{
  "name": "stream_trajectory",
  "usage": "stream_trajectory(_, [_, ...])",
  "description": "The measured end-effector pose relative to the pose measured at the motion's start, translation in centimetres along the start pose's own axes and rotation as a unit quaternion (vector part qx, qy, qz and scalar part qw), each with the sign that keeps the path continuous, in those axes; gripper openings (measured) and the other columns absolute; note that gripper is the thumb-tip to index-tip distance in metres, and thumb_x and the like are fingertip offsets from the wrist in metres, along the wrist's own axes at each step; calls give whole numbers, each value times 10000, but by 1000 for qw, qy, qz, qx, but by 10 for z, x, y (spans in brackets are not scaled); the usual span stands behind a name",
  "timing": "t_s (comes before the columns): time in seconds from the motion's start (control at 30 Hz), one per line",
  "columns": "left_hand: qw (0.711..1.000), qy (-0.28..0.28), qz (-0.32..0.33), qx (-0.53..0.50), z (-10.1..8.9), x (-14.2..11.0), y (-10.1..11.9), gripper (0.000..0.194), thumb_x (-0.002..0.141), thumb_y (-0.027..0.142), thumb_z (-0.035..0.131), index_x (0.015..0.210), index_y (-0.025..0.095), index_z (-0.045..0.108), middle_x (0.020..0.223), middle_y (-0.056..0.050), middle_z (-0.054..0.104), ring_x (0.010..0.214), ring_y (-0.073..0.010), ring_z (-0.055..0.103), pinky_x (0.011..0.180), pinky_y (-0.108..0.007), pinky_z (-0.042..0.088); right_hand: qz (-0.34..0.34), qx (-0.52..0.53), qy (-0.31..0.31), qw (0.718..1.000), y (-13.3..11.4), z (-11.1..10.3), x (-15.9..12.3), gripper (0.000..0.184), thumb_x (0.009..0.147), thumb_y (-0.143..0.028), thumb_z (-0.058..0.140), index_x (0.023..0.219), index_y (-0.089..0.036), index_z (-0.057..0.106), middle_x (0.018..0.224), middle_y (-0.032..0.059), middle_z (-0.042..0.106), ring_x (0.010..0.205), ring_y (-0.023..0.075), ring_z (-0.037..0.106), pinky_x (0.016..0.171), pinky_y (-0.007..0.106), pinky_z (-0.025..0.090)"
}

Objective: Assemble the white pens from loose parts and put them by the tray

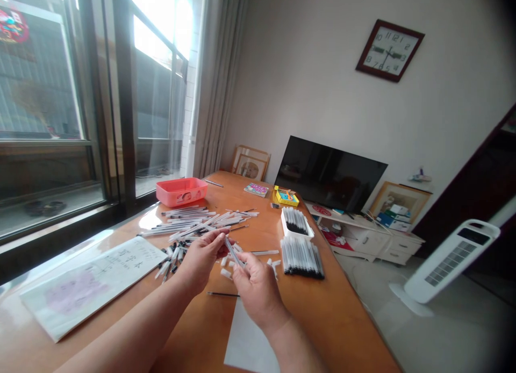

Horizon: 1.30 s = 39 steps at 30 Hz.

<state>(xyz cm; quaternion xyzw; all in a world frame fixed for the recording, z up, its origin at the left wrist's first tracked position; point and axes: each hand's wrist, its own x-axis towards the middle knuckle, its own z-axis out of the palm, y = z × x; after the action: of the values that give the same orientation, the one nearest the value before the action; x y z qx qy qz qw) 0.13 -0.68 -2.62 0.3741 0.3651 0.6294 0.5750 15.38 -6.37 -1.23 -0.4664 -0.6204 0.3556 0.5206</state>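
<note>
Through the head view I have both bare hands raised over the wooden table (342, 314), sharing one slim translucent pen barrel (234, 253). It slants between them, its far end at the left fingertips and its near end running into the right-hand grip. On my left hand (206, 250), thumb and forefinger are pinched together on the far end; the other fingers curl beneath, partly hidden. My right hand (256, 282) has its thumb along the near end with the forefinger folded around it, so both hands are clamped on the barrel. I cannot tell where the near tip ends inside that right grip.

Below and around the fingers lie loose white caps (226, 274). A thin black refill (221, 294) rests on the table just on the near side, its right end reaching the right hand's outline. A sheet of white paper (250, 338) lies partly under the right forearm.

Left of my left hand I see a heap of black and white pen parts (174, 255) beside an exercise book (94, 287), with loose pens (189, 222) spread beyond, near a pink plastic box (181, 193). To the right, a row of black-ended pens (301, 257) lies before a white tray (303, 236) holding more.
</note>
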Motion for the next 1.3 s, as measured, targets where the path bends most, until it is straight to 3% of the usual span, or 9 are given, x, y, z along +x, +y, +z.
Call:
stream_trajectory(0.1, [1000, 3, 2, 8, 2, -1, -3, 570, 709, 446, 837, 1147, 116, 679, 848, -80, 755, 713, -176, 673, 732, -316, 507, -66, -100, -29, 992, 3, -1, 0, 280, 846, -234, 597, 1050, -269, 785, 644, -12, 637, 570, 158, 496, 520, 255, 347])
stream_trajectory(0.27, [1000, 13, 8, 8, 5, -2, -4, 573, 717, 454, 829, 1153, 115, 674, 838, -70, 746, 678, -154, 648, 693, -290, 485, -102, -155, -32, 982, 11, -1, 2, 298, 855, -206, 564, 1078, -260, 755, 705, -12, 663, 607, 157, 545, 533, 237, 365])
stream_trajectory(0.8, [999, 13, -4, -29, 9, -9, -4, 567, 715, 423, 842, 1165, 124, 668, 830, -65, 737, 692, -159, 643, 707, -294, 475, -91, -133, -28, 986, 17, -1, 1, 270, 870, -211, 557, 1081, -226, 724, 696, -20, 645, 615, 145, 549, 507, 222, 354])
stream_trajectory(1.3, [997, 31, -26, -63, 14, -11, 0, 598, 662, 395, 882, 1161, 132, 682, 838, -70, 746, 731, -151, 653, 706, -264, 481, -62, -104, -33, 992, 15, -1, 4, 235, 867, -242, 573, 1048, -217, 722, 595, -57, 533, 511, 115, 431, 493, 229, 314])
